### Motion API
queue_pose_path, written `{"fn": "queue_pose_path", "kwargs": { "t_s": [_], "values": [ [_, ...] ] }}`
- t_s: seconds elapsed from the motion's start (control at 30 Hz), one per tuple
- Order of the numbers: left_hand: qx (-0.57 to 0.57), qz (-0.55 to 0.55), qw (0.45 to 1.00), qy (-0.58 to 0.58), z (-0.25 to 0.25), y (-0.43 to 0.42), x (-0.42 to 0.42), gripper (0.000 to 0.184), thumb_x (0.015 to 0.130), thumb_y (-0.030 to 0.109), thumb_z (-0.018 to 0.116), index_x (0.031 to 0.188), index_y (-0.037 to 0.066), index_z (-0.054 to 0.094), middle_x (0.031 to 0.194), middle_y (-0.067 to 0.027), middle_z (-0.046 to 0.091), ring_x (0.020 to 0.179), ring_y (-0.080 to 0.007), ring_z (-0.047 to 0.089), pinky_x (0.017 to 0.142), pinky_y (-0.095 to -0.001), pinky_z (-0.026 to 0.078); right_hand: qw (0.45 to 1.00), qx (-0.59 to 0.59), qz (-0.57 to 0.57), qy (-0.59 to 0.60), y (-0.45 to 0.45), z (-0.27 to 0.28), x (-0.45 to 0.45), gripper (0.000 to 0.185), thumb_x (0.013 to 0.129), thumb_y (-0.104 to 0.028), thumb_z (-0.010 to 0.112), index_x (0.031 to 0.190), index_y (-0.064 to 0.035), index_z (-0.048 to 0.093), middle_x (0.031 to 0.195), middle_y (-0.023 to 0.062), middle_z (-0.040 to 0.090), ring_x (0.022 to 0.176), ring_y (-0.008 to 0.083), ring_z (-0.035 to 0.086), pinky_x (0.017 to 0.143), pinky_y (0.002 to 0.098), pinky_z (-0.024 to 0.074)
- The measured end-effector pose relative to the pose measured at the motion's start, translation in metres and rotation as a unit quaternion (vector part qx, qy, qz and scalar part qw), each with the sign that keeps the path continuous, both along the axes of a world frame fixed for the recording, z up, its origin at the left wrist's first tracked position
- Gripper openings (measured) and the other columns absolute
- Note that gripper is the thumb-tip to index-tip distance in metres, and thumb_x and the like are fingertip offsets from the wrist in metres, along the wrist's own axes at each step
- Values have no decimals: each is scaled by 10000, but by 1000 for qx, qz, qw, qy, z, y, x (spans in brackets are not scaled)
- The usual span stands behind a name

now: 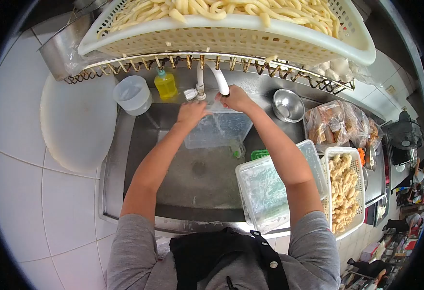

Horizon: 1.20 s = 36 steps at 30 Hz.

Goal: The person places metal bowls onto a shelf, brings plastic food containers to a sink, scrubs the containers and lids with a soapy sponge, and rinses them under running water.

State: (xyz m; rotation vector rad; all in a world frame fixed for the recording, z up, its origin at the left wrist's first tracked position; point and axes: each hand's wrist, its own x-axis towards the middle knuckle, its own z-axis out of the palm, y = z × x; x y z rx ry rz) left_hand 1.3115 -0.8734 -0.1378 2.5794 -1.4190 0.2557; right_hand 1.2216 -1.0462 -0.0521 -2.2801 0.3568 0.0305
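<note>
Over the sink (pixel 187 188), a clear rectangular plastic container (pixel 216 131) is tilted below the white tap (pixel 218 79). My left hand (pixel 191 112) is closed on its upper left edge, beside the tap's valve. My right hand (pixel 236 99) grips the upper right part of the rim, close to the spout's end. Some fingertips are hidden behind the rim. A small net-like piece with a green part (pixel 236 151) lies by the container's lower right corner. Near my right forearm, a clear container with whitish suds (pixel 262 193) rests over the sink's right edge.
A rusty rack (pixel 192 60) bearing a white crate (pixel 221 36) of thick pale strips spans the back. A yellow soap bottle (pixel 165 87) and plastic tub (pixel 133 96) stand left. Right are a steel bowl (pixel 288 106), bagged food (pixel 328 123) and a basket (pixel 359 193) of knobbly pieces.
</note>
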Motion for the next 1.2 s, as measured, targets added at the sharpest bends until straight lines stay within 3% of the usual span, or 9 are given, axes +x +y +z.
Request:
{"fn": "queue_pose_path", "kwargs": {
  "t_s": [0.33, 0.4, 0.53, 0.57, 0.63, 0.7, 0.83, 0.9, 1.2],
  "values": [
    [-137, 188, 972, 29, -53, 163, -5, 271, 837, 377, 612, 969, 141, 605, 954, -17, 656, 879, -265, 610, 757, -421, 451, 981, -189, 19, -48, 26, -11, 19, 132, 838, -92, 593, 878, -14, 691, 739, 116, 657, 725, 157, 648, 643, 332, 525],
    [-175, 246, 947, 111, -85, 188, -8, 271, 855, 371, 609, 992, 137, 608, 956, -22, 662, 854, -269, 618, 731, -420, 462, 994, 107, -21, 1, 37, 3, 18, 131, 857, -53, 563, 876, 18, 673, 771, 101, 661, 748, 163, 645, 656, 324, 531],
    [-298, 347, 823, 338, -159, 217, -25, 355, 908, 440, 566, 991, 97, 607, 885, -53, 674, 762, -251, 642, 634, -376, 483, 951, 296, -39, -75, 45, -23, 27, 103, 824, -54, 609, 861, 25, 664, 720, 123, 652, 678, 145, 649, 568, 334, 505],
    [-299, 347, 822, 338, -172, 218, -34, 355, 908, 440, 566, 991, 97, 607, 885, -53, 674, 762, -251, 642, 634, -376, 483, 963, 253, -44, -80, 44, -29, 29, 122, 825, -74, 613, 863, 30, 663, 727, 140, 655, 671, 174, 653, 583, 342, 511],
    [-497, 311, 668, 460, -188, 211, -60, 449, 928, 508, 508, 950, 67, 595, 844, -74, 678, 729, -201, 646, 623, -311, 473, 973, 208, -48, -85, 44, -28, 31, 143, 827, -95, 616, 865, 35, 663, 733, 158, 657, 665, 203, 657, 599, 351, 517],
    [-484, 335, 630, 506, -193, 210, -81, 483, 925, 534, 494, 955, 60, 580, 852, -91, 676, 715, -189, 642, 603, -296, 472, 997, 25, -25, -67, 42, -19, 30, 205, 822, -149, 625, 882, 43, 665, 800, 229, 664, 740, 295, 674, 672, 379, 537],
    [-465, 367, 506, 628, -192, 203, -116, 544, 911, 583, 478, 997, 49, 535, 876, -131, 676, 653, -177, 631, 542, -277, 476, 990, -130, -7, -48, 60, -10, 38, 173, 826, -113, 593, 882, 32, 669, 861, 242, 660, 845, 347, 657, 748, 412, 513],
    [-467, 375, 483, 639, -202, 200, -129, 565, 908, 595, 468, 1014, 44, 526, 877, -138, 676, 645, -183, 631, 528, -281, 480, 988, -146, 31, -45, 76, -8, 45, 194, 808, -88, 559, 914, 46, 650, 929, 295, 630, 928, 428, 611, 817, 449, 487],
    [-454, 389, 452, 662, -212, 212, -144, 642, 904, 623, 440, 1072, 7, 507, 908, -161, 669, 645, -216, 635, 520, -303, 494, 972, -158, 85, -153, 99, -8, 51, 192, 785, -18, 504, 914, 50, 629, 921, 265, 646, 889, 395, 633, 793, 444, 503]
  ]
}}
